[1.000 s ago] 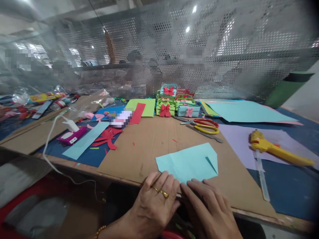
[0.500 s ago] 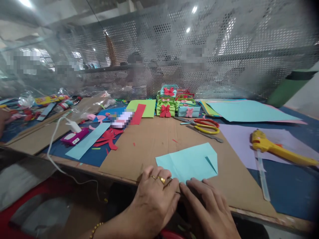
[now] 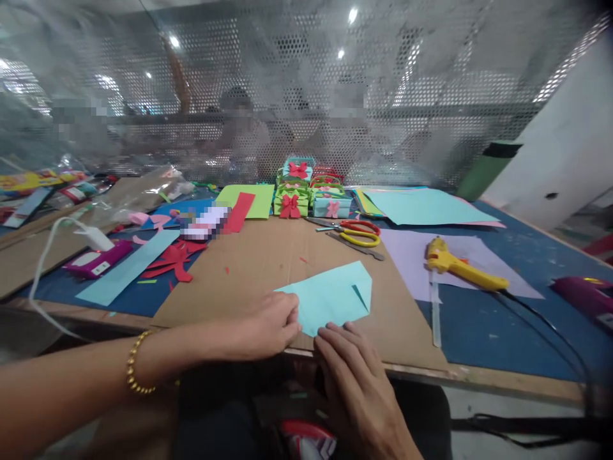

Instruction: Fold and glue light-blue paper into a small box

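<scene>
L hand [image 3: 272, 322] has moved left since 1 s ago, fingers now pinching the folded light-blue paper [image 3: 330, 297] at its edge. R hand [image 3: 352, 377] lies flat, fingers open, pressing the near fold on the cardboard sheet [image 3: 249, 268].

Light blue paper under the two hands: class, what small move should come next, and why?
Probably run the right hand along the near edge of the light blue paper to press the fold flat, while the left hand pins the left end. Both hands already rest at that edge on the cardboard, and one corner is folded in, so the fold looks part-made.
</scene>
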`<state>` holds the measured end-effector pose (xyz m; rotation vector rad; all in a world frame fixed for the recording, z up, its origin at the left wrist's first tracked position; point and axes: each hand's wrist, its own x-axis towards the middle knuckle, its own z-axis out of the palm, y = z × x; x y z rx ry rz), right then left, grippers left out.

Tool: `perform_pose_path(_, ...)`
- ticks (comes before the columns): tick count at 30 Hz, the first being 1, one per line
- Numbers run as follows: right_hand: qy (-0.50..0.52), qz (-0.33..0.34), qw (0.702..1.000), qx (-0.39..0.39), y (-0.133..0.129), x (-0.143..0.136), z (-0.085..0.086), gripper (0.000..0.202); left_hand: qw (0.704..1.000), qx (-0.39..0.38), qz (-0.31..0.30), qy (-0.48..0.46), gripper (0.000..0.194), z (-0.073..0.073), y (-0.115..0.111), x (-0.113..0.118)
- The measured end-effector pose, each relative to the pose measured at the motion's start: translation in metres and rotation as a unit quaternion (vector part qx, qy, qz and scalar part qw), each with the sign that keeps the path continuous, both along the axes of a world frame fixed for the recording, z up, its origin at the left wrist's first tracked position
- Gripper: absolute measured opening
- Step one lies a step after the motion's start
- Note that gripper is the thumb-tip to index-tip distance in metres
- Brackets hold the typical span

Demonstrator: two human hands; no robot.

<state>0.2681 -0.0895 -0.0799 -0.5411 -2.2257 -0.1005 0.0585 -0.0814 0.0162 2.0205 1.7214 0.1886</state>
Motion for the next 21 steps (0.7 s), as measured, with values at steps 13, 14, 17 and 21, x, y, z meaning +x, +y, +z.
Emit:
perform_pose_path(13, -0.009, -0.028, 1.000, 0.010, 0.000, -0.003, 0.005, 0.039, 0.995, -0.079, 0.024, 0.058, 0.017, 0.019, 0.011, 0.012)
perform_pose_path(14, -0.008, -0.026, 1.000, 0.010, -0.001, -0.003, 0.006, 0.039, 0.995, -0.081, 0.029, 0.056, 0.016, 0.019, 0.011, 0.012)
perform_pose_path(17, -0.008, -0.036, 0.999, 0.009, -0.002, -0.006, 0.010, 0.036, 0.994, -0.087, 0.042, 0.051, 0.015, 0.018, 0.013, 0.012)
perform_pose_path(21, -0.008, -0.054, 0.999, 0.006, -0.002, -0.009, 0.015, 0.028, 0.994, -0.096, 0.039, 0.044, 0.018, 0.015, 0.018, 0.009)
